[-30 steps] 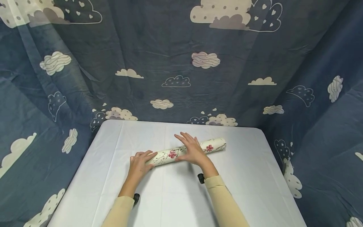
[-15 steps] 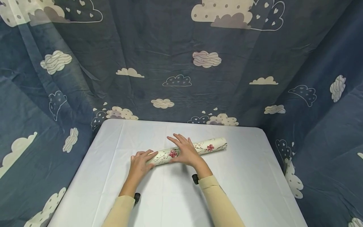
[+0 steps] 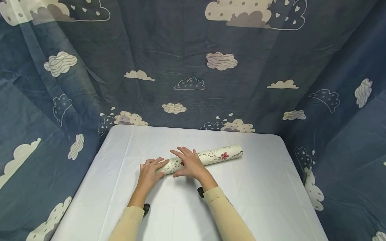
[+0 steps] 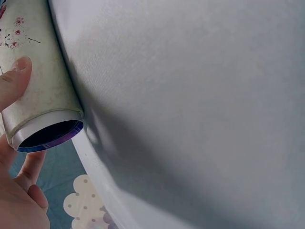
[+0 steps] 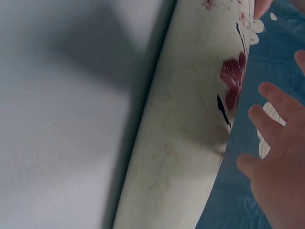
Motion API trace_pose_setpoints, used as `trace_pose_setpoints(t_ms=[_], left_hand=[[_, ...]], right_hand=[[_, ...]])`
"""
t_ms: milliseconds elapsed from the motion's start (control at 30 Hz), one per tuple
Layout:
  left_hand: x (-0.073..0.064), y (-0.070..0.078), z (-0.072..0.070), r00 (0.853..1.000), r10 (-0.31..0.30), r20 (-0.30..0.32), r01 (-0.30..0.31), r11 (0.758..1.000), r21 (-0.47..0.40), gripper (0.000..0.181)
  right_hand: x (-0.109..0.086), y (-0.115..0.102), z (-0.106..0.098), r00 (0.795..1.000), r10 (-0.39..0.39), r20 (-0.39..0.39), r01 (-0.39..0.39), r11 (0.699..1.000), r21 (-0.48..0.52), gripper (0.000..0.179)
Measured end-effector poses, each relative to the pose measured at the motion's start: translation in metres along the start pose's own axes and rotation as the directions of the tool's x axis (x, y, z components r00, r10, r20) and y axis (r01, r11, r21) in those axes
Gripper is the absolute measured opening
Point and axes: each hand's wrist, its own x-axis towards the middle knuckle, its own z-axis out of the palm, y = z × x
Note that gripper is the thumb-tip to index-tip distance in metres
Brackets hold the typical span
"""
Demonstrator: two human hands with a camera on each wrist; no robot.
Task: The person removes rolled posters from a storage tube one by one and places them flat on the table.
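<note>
One cream roll [image 3: 218,156] with reddish blossoms and thin branches printed on it, lying slantwise on the white counter [image 3: 256,190], left end closer in, right end angled a bit toward the far edge. Left hand [image 3: 148,174] holding that closer end, thumb on the near side, fingers over the far side. Probably a steadying grip, given such a round shape on a flat top. Right hand [image 3: 192,166] spread wide over the roll just beside the left one, thumb and fingers well splayed, nothing gripped. In the right wrist view, no clear contact at the fingertips, so can't tell for sure about any touch. Likely that wide to span the curve without squashing it, just a guess though. Container-wise, closest candidate: the roll itself, basically a hollow tube. In the left wrist view, a pale rim [image 4: 47,121] around the hollow end, with a blue-purple band [image 4: 57,138] showing on the inner wall. Deeper in, just dark, so can't tell about anything tucked inside. Behind it all, a dark blue backdrop [image 3: 181,43] with a cloud print.
</note>
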Motion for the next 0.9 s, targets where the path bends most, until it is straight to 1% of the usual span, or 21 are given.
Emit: trace_pose_setpoints(t_ms=[167,267,467,633,767,900], left_hand=[[0.0,0.0,-0.001,1.0,0.009,-0.012,-0.009,1.0,-0.001,0.061],[0.0,0.0,-0.001,1.0,0.019,-0.021,-0.018,1.0,0.003,0.061],[0.0,0.0,-0.001,0.999,0.034,-0.032,-0.034,0.999,-0.009,0.061],[-0.002,0.0,0.001,0.997,0.052,-0.049,-0.051,0.999,0.015,0.061],[-0.001,0.0,0.001,0.998,0.045,-0.049,-0.044,0.999,0.021,0.062],[-0.002,-0.002,0.001,0.998,0.037,-0.044,-0.035,0.999,0.031,0.062]], right_hand=[[0.004,-0.005,0.006,1.0,0.017,0.025,-0.016,0.998,-0.057,0.105],[0.007,-0.007,0.011,0.999,0.031,0.035,-0.027,0.994,-0.108,0.104],[0.01,-0.009,0.021,0.999,0.05,0.01,-0.047,0.977,-0.209,0.096],[0.01,-0.011,0.028,0.998,0.055,-0.006,-0.055,0.969,-0.242,0.09],[0.01,-0.013,0.032,0.998,0.055,-0.019,-0.058,0.96,-0.274,0.087],[0.012,-0.013,0.038,0.998,0.057,-0.041,-0.066,0.956,-0.286,0.082]])
